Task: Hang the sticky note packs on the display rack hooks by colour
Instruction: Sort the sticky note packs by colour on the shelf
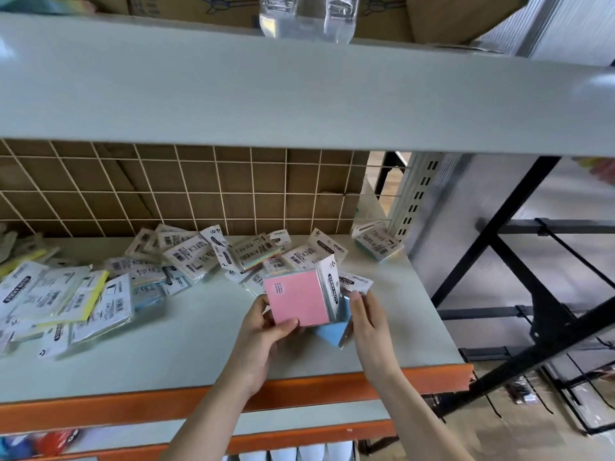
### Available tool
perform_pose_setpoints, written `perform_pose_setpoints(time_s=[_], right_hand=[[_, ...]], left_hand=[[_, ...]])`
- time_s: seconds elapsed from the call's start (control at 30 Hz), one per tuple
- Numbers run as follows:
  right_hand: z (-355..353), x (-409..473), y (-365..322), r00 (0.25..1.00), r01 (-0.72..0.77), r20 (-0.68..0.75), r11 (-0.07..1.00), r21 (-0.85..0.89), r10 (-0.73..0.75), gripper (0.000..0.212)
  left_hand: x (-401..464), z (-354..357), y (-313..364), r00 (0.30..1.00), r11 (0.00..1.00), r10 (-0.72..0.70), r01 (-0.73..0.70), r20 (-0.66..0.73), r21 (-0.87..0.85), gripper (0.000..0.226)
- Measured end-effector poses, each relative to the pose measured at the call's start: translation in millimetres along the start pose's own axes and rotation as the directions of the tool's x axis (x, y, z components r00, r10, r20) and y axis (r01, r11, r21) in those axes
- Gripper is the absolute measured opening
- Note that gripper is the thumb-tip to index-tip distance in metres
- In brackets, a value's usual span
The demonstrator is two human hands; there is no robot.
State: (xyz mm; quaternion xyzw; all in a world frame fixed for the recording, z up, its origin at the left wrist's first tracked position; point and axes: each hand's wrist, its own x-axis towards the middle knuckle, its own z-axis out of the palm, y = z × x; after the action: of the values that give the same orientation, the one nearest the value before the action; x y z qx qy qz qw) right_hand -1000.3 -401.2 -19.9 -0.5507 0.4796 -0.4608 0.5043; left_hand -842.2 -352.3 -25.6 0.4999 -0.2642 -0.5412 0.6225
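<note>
1. Hands meet above the pale shelf (199, 347): the left hand (263, 331) pinches a pink sticky note pack (298, 299) between thumb and fingers, and the right hand (367, 322) has its fingers curled on a blue pack (329, 334) just beside and below the pink one.
2. Packs in a loose heap (206, 257) lie behind the hands across the back of the shelf, most face down with barcode labels up.
3. A yellow pack (95, 294) sits among larger packs at the left end.
4. One more pack (377, 242) lies apart at the right rear corner.
5. A wire grid panel (186, 188) stands behind the heap, with cardboard behind it.
6. An upper shelf (299, 94) overhangs all this and carries clear plastic bottles (306, 18) and boxes.
7. A black wire rack (532, 294) stands to the right, beyond the orange shelf edge (299, 390).
</note>
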Motion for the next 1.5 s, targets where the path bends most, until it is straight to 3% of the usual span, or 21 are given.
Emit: perform_pose_setpoints(time_s=[0.1, 0.23, 0.33, 0.7, 0.77, 0.87, 0.93, 1.03, 1.13, 1.27, 1.33, 1.43, 1.5], right_hand=[[1, -3, -5, 0.999, 0.032, 0.033, 0.999, -0.005, -0.031, 0.025], [3, -3, -1, 0.999, 0.044, 0.03, 0.996, -0.072, -0.042, 0.003], [1, -2, -1, 0.999, 0.002, -0.04, 0.998, -0.061, -0.005, 0.001], [-38, 11, -49, 0.995, 0.032, -0.093, 0.991, -0.128, -0.044, 0.016], [-49, 8, -61, 0.995, 0.041, -0.082, 0.986, -0.164, -0.055, 0.018], [-69, 0, -76, 0.995, 0.068, -0.062, 0.972, -0.225, -0.084, 0.028], [-84, -8, -86, 0.996, 0.061, -0.055, 0.966, -0.249, -0.077, 0.027], [-109, -20, -100, 0.989, 0.085, -0.084, 0.941, -0.328, -0.119, 0.023], [-132, -31, -107, 0.979, 0.126, -0.11, 0.931, -0.342, -0.173, 0.019], [-163, -49, -108, 0.95, 0.219, -0.149, 0.927, -0.306, -0.273, 0.016], [-179, -61, -110, 0.934, 0.269, -0.156, 0.921, -0.281, -0.321, 0.015], [-203, -77, -114, 0.929, 0.305, -0.142, 0.924, -0.23, -0.341, 0.014], [-220, -85, -113, 0.916, 0.345, -0.145, 0.919, -0.191, -0.374, 0.035]], left_hand=[[1, 4, -1, 0.999, 0.994, 0.01, -0.005, -0.047, 0.108, 0.031], [0, 10, -2, 0.995, 0.951, 0.095, -0.083, -0.028, 0.297, 0.034], [-5, 10, 0, 0.985, 0.921, 0.169, -0.142, -0.044, 0.364, 0.033], [8, 47, 32, 0.97, 0.939, 0.243, -0.24, 0.02, 0.247, 0.036], [12, 60, 41, 0.956, 0.872, 0.288, -0.287, 0.057, 0.396, 0.033], [5, 83, 51, 0.929, 0.626, 0.28, -0.366, 0.24, 0.689, 0.03], [-7, 102, 54, 0.909, 0.539, 0.231, -0.416, 0.346, 0.732, 0.041], [-26, 134, 57, 0.894, 0.472, 0.244, -0.449, 0.377, 0.759, 0.038], [-43, 161, 57, 0.876, 0.515, 0.302, -0.481, 0.375, 0.709, 0.026], [-68, 190, 50, 0.882, 0.659, 0.297, -0.467, 0.366, 0.59, 0.007], [-83, 204, 47, 0.882, 0.742, 0.292, -0.452, 0.369, 0.494, 0.013], [-104, 222, 39, 0.877, 0.785, 0.299, -0.45, 0.377, 0.426, 0.019], [-113, 233, 30, 0.892, 0.813, 0.29, -0.421, 0.347, 0.402, 0.016]])
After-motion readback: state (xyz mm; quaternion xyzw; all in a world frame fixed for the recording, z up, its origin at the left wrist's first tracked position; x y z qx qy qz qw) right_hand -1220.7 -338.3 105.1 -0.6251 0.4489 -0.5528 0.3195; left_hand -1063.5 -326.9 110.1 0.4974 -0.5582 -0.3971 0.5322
